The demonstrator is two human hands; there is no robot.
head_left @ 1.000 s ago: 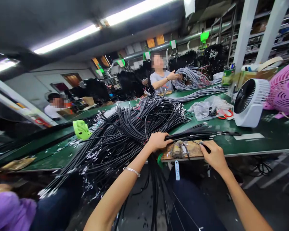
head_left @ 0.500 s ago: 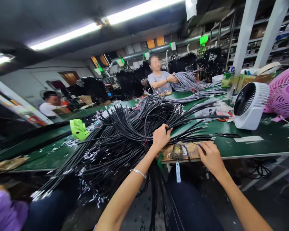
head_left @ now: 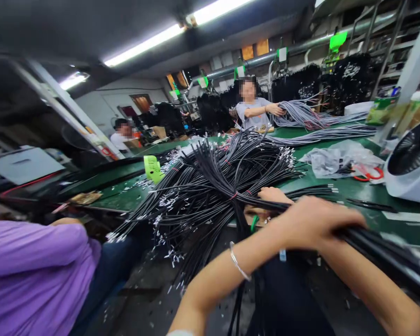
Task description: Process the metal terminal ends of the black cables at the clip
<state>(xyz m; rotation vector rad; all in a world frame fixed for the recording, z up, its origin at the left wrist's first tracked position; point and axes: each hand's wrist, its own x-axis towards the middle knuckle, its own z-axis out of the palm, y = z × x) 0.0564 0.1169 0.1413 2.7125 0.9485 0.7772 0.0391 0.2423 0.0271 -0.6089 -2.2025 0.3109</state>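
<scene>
My left hand (head_left: 322, 221), blurred by motion, is closed round a bundle of black cables (head_left: 381, 254) at the lower right. The bundle runs back behind my left forearm to a red tie (head_left: 235, 194) on a large heap of black cables (head_left: 196, 196) with pale ends. My right hand (head_left: 273, 193) lies farther in, behind that bundle and beside the wooden board (head_left: 254, 217). Cables and my left arm cover most of its fingers, so its grip does not show. A green piece (head_left: 254, 223) sits at the board's edge.
A white fan (head_left: 413, 163), red-handled scissors (head_left: 369, 173) and a clear plastic bag (head_left: 336, 156) are on the green table at right. A small green fan (head_left: 153, 169) stands left of the heap. Across the table a person handles grey cables (head_left: 301, 114); a purple-sleeved person (head_left: 38, 266) sits at left.
My left hand has swung right and closer to me with the bundle in it. My right hand has moved from the board's right end to behind the bundle. The view has turned left.
</scene>
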